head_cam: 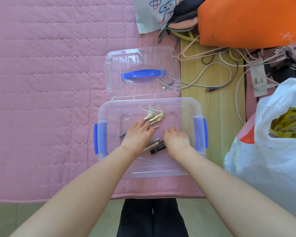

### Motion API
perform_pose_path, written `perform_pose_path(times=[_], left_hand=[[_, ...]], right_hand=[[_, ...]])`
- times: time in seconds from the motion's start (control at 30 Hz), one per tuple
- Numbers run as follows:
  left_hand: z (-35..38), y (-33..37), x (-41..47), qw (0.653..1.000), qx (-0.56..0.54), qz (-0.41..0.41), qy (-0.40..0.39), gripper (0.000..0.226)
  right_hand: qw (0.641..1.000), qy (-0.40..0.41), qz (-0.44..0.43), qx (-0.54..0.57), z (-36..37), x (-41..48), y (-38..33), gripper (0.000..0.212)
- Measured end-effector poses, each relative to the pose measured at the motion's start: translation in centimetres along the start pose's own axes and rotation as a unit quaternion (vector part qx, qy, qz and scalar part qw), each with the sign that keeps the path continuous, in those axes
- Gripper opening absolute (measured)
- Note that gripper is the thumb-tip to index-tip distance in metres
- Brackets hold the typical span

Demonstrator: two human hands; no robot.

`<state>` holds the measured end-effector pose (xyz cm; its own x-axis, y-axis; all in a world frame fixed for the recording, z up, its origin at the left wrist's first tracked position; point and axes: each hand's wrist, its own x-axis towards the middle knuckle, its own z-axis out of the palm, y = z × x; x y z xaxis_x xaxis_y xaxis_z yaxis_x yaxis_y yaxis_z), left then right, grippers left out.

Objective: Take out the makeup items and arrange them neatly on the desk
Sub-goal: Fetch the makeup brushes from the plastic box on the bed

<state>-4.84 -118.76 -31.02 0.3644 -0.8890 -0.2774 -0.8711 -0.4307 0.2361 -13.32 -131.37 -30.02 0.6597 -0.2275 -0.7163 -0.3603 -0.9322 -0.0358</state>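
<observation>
**Student:** What lies at the centre of the head view?

**Tutor:** A clear storage box (186,106) with blue latches (99,137) at its two ends. It stands open on a pink quilted cover (41,82). Its lid (120,65), which has a blue handle (143,73), lies flat just beyond the box's far rim.

**Student:** Where are the makeup items?

**Tutor:** All are inside the box, on its floor. The makeup brushes (155,118) fan out towards the far wall, bristles away from the person. A black tube (158,149) and a beige tube (152,144) lie side by side between the two wrists. A dark pencil (123,135) shows at the left edge of the left hand.

**Student:** And the hands?

**Tutor:** Both reach into the box, palms down. The left hand (138,135) has its fingers curled over the brush handles and appears to grip them as a bundle. The right hand (176,139) rests near it with its fingers bent downward. Whether it holds anything cannot be told, since its palm hides what is beneath.

**Student:** What surrounds the box?

**Tutor:** To the right is a wooden board (212,117) carrying tangled cables (229,65). An orange bag (246,19) lies beyond it. A white plastic bag (272,159) of yellow packets (287,124) stands nearer the person.
</observation>
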Motion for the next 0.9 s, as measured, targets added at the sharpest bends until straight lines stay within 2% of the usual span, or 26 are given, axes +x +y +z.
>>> perform_pose_path(times=[0.07,0.17,0.27,0.37,0.43,0.53,0.6,0.67,0.73,0.83,0.9], left_hand=[[0.0,-0.4,-0.3,0.992,-0.121,-0.043,-0.014,0.025],[-0.2,-1.1,-1.1,0.955,-0.257,-0.147,-0.024,0.018],[-1.5,-1.4,-1.7,0.902,-0.352,-0.248,0.020,0.020],[-2.7,-1.4,-2.2,0.822,-0.451,-0.348,-0.006,0.021],[-2.8,-1.3,-2.6,0.775,-0.506,-0.379,-0.018,0.023],[-2.7,-1.0,-2.7,0.749,-0.521,-0.407,-0.030,0.018],[-2.4,-0.8,-2.4,0.750,-0.505,-0.426,-0.040,0.008],[-2.0,-0.5,-2.3,0.768,-0.469,-0.433,-0.053,0.005],[-1.7,-0.4,-2.2,0.816,-0.404,-0.408,-0.071,0.009],[-1.4,-0.3,-2.0,0.916,-0.223,-0.316,-0.108,0.004],[-0.8,-0.3,-1.8,0.950,-0.123,-0.257,-0.129,0.012]], right_hand=[[0.996,-0.046,0.017,0.074,-0.3,0.1,0.1,0.041],[0.986,-0.058,0.019,0.157,-0.5,-0.3,0.4,0.029],[0.984,-0.061,-0.003,0.168,-0.3,-0.9,0.7,0.021],[0.978,-0.063,-0.024,0.195,-0.4,-1.8,0.7,0.017],[0.973,-0.075,-0.026,0.216,-0.3,-2.2,0.7,0.016],[0.977,-0.082,-0.031,0.196,-0.1,-2.4,0.5,0.014],[0.980,-0.078,-0.038,0.179,-0.2,-2.3,0.3,0.028],[0.985,-0.054,-0.046,0.158,-0.3,-2.1,0.3,0.030],[0.990,-0.020,-0.067,0.119,-0.4,-1.9,0.4,0.025],[0.991,-0.009,-0.109,0.072,-0.3,-1.3,0.1,0.026],[0.989,-0.004,-0.147,0.027,-0.3,-0.9,-0.2,0.023]])
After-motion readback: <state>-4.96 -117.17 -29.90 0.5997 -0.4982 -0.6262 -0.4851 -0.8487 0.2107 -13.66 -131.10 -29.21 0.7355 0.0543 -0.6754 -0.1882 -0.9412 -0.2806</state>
